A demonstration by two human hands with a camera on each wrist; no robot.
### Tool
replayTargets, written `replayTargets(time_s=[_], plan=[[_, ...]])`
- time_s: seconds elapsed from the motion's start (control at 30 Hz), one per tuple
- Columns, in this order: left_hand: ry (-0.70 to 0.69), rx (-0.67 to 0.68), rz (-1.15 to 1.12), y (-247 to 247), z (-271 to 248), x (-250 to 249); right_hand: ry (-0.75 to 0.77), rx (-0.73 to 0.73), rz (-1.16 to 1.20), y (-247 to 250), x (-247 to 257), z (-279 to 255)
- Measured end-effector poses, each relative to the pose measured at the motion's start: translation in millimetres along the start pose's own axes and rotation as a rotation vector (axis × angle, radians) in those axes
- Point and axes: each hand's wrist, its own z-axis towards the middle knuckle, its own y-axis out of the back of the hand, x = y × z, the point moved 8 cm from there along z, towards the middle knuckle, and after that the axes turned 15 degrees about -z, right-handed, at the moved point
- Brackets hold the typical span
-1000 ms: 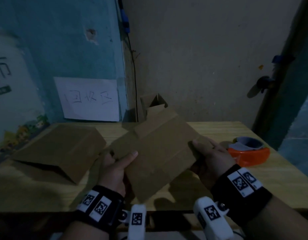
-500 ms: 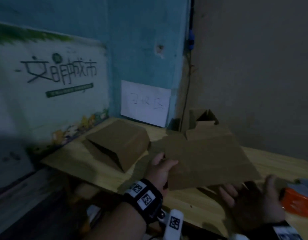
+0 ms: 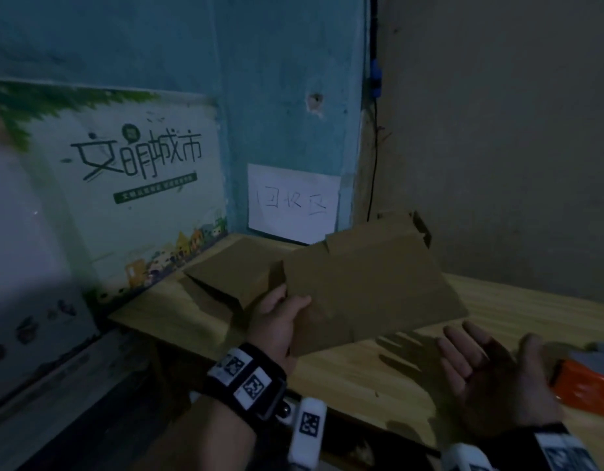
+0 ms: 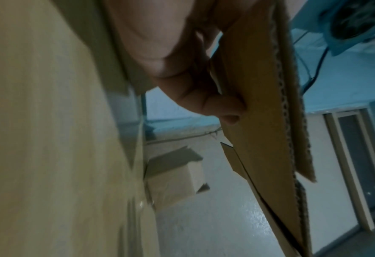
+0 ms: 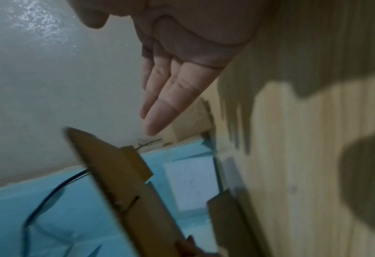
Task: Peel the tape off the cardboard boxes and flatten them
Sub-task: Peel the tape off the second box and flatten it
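A flattened brown cardboard box (image 3: 371, 287) hangs above the wooden table (image 3: 378, 379). My left hand (image 3: 280, 317) pinches its near left corner, thumb on top; the left wrist view shows the fingers (image 4: 223, 107) curled under the cardboard (image 4: 261, 104). My right hand (image 3: 490, 372) is off the box, palm up with fingers spread, just above the table to the right. In the right wrist view its straight fingers (image 5: 166, 100) point past the box's edge (image 5: 124, 187). A second flattened box (image 3: 232, 277) lies on the table's far left corner.
An orange tape dispenser (image 3: 586, 379) sits at the right edge. A small open box (image 4: 177, 173) stands at the back by the wall corner. A white paper sign (image 3: 292, 202) and a poster (image 3: 130, 185) hang on the blue wall. A black cable (image 3: 373, 158) runs down the corner.
My right hand has let go of the flattened box and opened palm up. My left hand alone has carried the box leftward toward the other flattened box. The head view has swung left.
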Motion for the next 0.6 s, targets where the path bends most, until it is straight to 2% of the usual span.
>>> replayTargets(time_s=[0.03, 0.07, 0.13, 0.27, 0.4, 0.47, 0.53, 0.6], plan=[[-0.025, 0.009, 0.025, 1, 2, -11, -0.125, -0.035, 0.038, -12, 4, 10], [-0.053, 0.018, 0.05, 1, 1, -23, -0.14, -0.143, 0.065, -12, 7, 13], [-0.123, 0.032, 0.111, 0, 1, -51, -0.109, -0.234, 0.038, -23, 21, 15], [-0.192, 0.106, 0.273, -12, 7, -112, -0.066, -0.273, -0.056, -50, 35, 38], [-0.177, 0.097, 0.571, -5, 31, -180, -0.064, -0.168, -0.15, -97, 35, 45], [-0.173, 0.054, 0.861, 5, 50, -209, -0.054, -0.095, -0.274, -123, 28, 49], [-0.153, 0.02, 1.078, 19, 66, -224, -0.083, 0.004, -0.385, -152, 15, 53], [-0.11, -0.023, 1.198, 36, 82, -228, -0.179, 0.101, -0.397, -179, -6, 58]])
